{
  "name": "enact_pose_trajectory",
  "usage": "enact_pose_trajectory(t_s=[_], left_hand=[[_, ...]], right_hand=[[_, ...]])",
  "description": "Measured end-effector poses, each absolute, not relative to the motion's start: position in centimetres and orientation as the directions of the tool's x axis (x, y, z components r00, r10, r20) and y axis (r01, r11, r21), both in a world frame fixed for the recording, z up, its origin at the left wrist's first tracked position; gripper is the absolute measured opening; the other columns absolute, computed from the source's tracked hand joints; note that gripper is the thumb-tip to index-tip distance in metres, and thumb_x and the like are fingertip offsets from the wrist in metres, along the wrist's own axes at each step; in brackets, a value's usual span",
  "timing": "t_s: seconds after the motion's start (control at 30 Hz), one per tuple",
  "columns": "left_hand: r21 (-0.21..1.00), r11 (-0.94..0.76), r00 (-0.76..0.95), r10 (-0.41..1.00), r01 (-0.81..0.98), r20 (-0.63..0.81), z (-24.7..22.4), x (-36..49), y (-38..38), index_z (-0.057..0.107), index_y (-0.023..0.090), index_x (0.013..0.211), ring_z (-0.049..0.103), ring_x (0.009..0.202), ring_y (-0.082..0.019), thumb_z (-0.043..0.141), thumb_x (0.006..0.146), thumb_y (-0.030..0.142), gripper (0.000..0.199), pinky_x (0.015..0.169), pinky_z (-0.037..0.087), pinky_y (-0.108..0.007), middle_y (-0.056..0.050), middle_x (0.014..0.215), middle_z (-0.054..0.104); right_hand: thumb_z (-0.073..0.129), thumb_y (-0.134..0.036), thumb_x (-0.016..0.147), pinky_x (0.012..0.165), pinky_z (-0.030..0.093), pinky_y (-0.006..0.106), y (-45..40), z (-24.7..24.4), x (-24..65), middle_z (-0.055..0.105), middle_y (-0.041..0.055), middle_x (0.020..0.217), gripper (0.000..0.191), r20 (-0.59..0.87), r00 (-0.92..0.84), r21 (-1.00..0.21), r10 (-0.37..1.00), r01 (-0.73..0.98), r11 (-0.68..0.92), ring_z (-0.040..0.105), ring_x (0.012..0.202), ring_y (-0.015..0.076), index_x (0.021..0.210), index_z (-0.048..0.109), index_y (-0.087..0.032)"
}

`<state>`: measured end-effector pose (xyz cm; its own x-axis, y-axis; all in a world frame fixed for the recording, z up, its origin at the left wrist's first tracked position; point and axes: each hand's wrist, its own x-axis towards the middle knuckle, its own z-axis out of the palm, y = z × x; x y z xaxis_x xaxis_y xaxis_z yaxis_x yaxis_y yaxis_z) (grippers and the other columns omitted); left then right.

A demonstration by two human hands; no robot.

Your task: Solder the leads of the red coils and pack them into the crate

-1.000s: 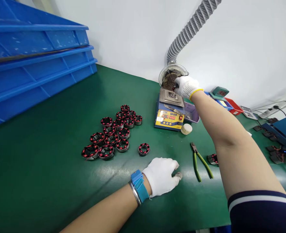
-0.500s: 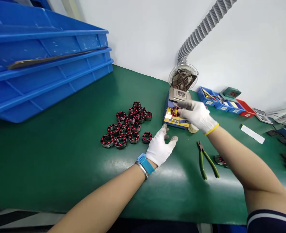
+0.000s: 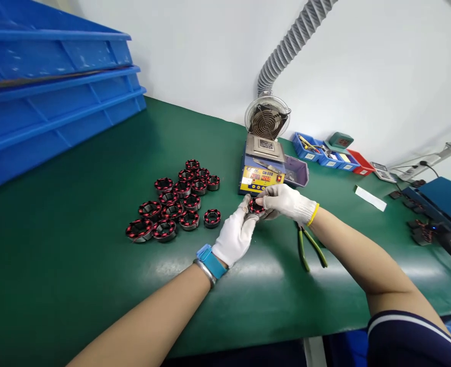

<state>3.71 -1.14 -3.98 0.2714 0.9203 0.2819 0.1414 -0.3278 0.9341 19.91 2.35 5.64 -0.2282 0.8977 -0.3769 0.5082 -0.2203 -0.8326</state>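
Held stator (image 3: pixel 254 209): is sitting between both gloved hands, just in front of the solder pot (image 3: pixel 261 179).
Left hand (image 3: pixel 233 235): is gripping the stator's left side, fingers closed, likely steadying it.
Right hand (image 3: pixel 288 202): is pinching its right side, thumb over the rim, probably for finer control.
Stator cluster (image 3: pixel 173 209): is standing ring-face up to the left, presumably for stability.
Green-handled cutters (image 3: pixel 302 248): are lying splayed to the right, seemingly for easy reach.
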Motion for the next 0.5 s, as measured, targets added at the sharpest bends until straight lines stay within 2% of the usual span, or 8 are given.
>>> enact_pose_trajectory(t_s=[0.07, 0.17, 0.23, 0.3, 0.4, 0.47, 0.5], left_hand=[[0.954, -0.258, 0.285, 0.936, 0.155, 0.206, -4.0, 3.9, -1.1, 0.033, 0.011, 0.144, 0.056, 0.119, -0.021, 0.044, 0.092, 0.038, 0.060, 0.103, 0.044, -0.032, -0.014, 0.137, 0.052], [0.959, -0.152, 0.318, 0.945, 0.238, 0.071, -3.9, 4.3, -0.9, 0.032, 0.011, 0.144, 0.066, 0.096, -0.018, 0.052, 0.088, 0.039, 0.066, 0.086, 0.053, -0.030, -0.014, 0.128, 0.059], [0.942, -0.155, 0.346, 0.937, 0.299, 0.044, -3.8, 4.5, -0.8, 0.033, 0.013, 0.144, 0.066, 0.092, -0.017, 0.054, 0.086, 0.037, 0.066, 0.081, 0.053, -0.028, -0.012, 0.125, 0.060], [0.920, -0.183, 0.370, 0.928, 0.347, 0.045, -3.7, 4.6, -0.7, 0.034, 0.015, 0.144, 0.066, 0.093, -0.017, 0.055, 0.085, 0.036, 0.066, 0.080, 0.053, -0.027, -0.011, 0.125, 0.061], [0.893, -0.208, 0.390, 0.920, 0.400, 0.039, -3.6, 4.7, -0.6, 0.034, 0.015, 0.144, 0.066, 0.094, -0.018, 0.055, 0.084, 0.036, 0.066, 0.079, 0.052, -0.028, -0.010, 0.124, 0.061], [0.878, -0.217, 0.395, 0.918, 0.426, 0.035, -3.4, 4.7, -0.6, 0.036, 0.015, 0.143, 0.065, 0.095, -0.019, 0.055, 0.084, 0.036, 0.066, 0.079, 0.052, -0.028, -0.010, 0.123, 0.062], [0.871, -0.223, 0.398, 0.917, 0.437, 0.035, -3.3, 4.7, -0.6, 0.037, 0.015, 0.143, 0.065, 0.096, -0.019, 0.054, 0.084, 0.036, 0.065, 0.079, 0.052, -0.028, -0.010, 0.123, 0.062]], right_hand=[[0.070, -0.043, 0.072, 0.059, 0.057, 0.031, 3.4, 6.9, 20.4, 0.070, 0.0030, 0.075, 0.025, -0.256, -0.136, -0.704, 0.957, 0.704, -0.088, 0.067, 0.065, 0.0190, 0.084, 0.066, -0.022], [0.068, -0.040, 0.072, 0.067, 0.054, 0.034, 6.2, 10.0, 21.0, 0.070, 0.0029, 0.087, 0.026, 0.092, -0.064, -0.305, 0.994, 0.948, 0.089, 0.066, 0.079, 0.0228, 0.092, 0.067, -0.025], [0.065, -0.037, 0.076, 0.075, 0.052, 0.038, 8.8, 12.2, 21.2, 0.067, 0.0061, 0.100, 0.030, 0.252, -0.110, -0.017, 0.961, 0.993, 0.118, 0.063, 0.091, 0.0265, 0.103, 0.065, -0.025], [0.064, -0.035, 0.077, 0.081, 0.050, 0.043, 11.5, 13.8, 21.3, 0.064, 0.0111, 0.109, 0.037, 0.291, -0.152, 0.204, 0.945, 0.974, 0.094, 0.060, 0.098, 0.0301, 0.112, 0.062, -0.022], [0.065, -0.035, 0.078, 0.085, 0.047, 0.049, 15.5, 14.4, 21.1, 0.060, 0.0171, 0.112, 0.042, 0.239, -0.165, 0.378, 0.957, 0.924, 0.065, 0.057, 0.103, 0.0341, 0.115, 0.060, -0.017], [0.063, -0.037, 0.081, 0.087, 0.044, 0.057, 17.6, 13.8, 21.0, 0.058, 0.0196, 0.110, 0.040, 0.217, -0.157, 0.398, 0.964, 0.916, 0.060, 0.054, 0.107, 0.0379, 0.113, 0.060, -0.014], [0.061, -0.038, 0.083, 0.088, 0.042, 0.061, 18.5, 13.4, 20.9, 0.057, 0.0215, 0.109, 0.039, 0.203, -0.169, 0.367, 0.964, 0.926, 0.085, 0.051, 0.110, 0.0409, 0.112, 0.061, -0.012]])
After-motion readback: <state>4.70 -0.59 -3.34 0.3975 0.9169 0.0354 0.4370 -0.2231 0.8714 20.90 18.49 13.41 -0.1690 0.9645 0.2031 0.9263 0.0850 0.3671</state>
